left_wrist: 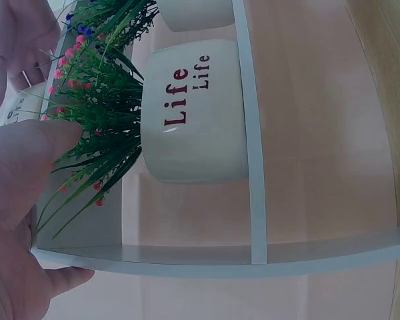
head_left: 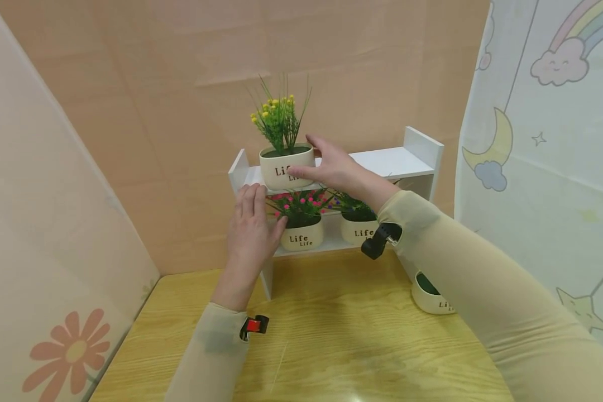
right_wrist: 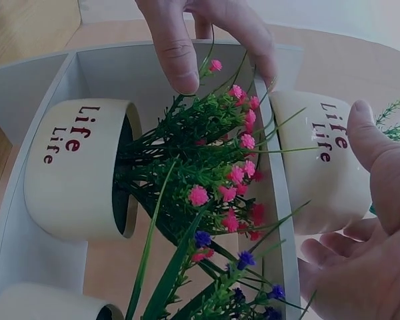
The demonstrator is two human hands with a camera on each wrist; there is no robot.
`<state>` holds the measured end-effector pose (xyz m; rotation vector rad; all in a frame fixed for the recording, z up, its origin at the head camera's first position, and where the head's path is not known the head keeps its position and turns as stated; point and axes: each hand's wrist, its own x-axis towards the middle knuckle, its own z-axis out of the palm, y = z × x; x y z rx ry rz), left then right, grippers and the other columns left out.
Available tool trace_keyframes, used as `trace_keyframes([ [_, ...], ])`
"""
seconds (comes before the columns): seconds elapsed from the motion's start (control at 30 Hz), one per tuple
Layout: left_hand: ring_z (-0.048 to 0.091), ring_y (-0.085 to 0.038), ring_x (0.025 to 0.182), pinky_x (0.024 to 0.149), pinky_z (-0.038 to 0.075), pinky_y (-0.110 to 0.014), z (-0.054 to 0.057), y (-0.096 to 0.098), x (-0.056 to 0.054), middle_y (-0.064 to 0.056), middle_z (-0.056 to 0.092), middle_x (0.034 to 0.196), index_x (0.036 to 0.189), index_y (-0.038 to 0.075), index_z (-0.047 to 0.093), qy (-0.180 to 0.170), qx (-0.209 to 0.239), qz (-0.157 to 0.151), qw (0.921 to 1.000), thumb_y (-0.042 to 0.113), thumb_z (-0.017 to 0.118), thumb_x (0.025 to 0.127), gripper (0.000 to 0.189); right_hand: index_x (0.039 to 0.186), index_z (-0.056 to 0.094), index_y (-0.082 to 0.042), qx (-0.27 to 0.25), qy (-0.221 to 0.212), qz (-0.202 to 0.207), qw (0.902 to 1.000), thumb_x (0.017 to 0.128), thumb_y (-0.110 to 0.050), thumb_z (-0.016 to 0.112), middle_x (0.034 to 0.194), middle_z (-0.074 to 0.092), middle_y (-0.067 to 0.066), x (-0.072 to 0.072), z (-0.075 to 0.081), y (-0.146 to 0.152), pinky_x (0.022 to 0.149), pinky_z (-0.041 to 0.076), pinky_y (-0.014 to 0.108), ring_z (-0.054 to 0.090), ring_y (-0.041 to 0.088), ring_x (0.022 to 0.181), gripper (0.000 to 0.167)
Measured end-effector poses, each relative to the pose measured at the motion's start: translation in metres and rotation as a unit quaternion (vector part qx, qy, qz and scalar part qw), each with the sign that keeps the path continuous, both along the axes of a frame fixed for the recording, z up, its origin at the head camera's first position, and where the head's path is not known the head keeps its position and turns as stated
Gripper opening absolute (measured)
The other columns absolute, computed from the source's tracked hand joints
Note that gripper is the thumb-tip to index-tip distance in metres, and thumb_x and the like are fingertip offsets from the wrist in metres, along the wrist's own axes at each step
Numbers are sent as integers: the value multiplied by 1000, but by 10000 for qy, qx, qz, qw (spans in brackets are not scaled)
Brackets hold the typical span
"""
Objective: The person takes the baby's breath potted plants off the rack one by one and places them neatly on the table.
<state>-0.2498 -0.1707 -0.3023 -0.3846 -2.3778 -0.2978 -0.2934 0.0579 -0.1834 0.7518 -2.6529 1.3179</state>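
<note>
On the top board of a white shelf (head_left: 382, 162), near its left end, stands a cream "Life" pot (head_left: 273, 170) with yellow flowers and upright grass. My right hand (head_left: 334, 166) holds this pot from the right, thumb on its front and fingers around the side. At the shelf's left end, my left hand (head_left: 246, 231) reaches up with fingertips at the top board's edge, below the pot. Its thumb lies apart, near the pink flowers of a second pot (right_wrist: 73, 180) on the lower board. The left wrist view shows the left thumb against the foliage.
Beside the pink-flowered pot stands a pot with blue flowers (head_left: 357, 230), partly behind my right forearm. Another cream pot (head_left: 429, 298) sits on the wooden table (head_left: 331, 335) at the shelf's right foot. Cloth walls (head_left: 181, 111) close in the back and both sides.
</note>
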Motion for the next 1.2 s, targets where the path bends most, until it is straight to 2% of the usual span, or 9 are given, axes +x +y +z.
trace_keyframes([
  [0.4, 24, -38, 162, 131, 33, -49, -1, 2, 0, -18, 36, 165, 162, 0, 31, 32, -13, 54, 10000, 34, 83, 101, 87, 178, 14, -15, -91, -171, -43, 9998, 99, -55, 80, 170, 42, 18, -2, -2, -4, 118, 48, 51, 50, 33, 148, 110],
  [0.77, 25, -39, 162, 135, 24, -44, 0, 0, -1, -20, 36, 165, 162, -1, 31, 77, -15, 35, 10000, 32, 83, 101, 87, 178, 11, -16, -32, -208, -85, 9997, 97, -61, 80, 165, 47, 17, -4, -1, -6, 119, 47, 51, 53, 31, 145, 115],
  [1.2, 25, -39, 161, 135, 25, -45, 0, 1, 0, -20, 37, 164, 161, -1, 31, 75, -15, 1, 10000, 32, 84, 100, 88, 178, 10, -15, -70, -187, -117, 9997, 98, -58, 80, 161, 52, 19, -9, -4, -10, 118, 49, 51, 55, 31, 144, 114],
])
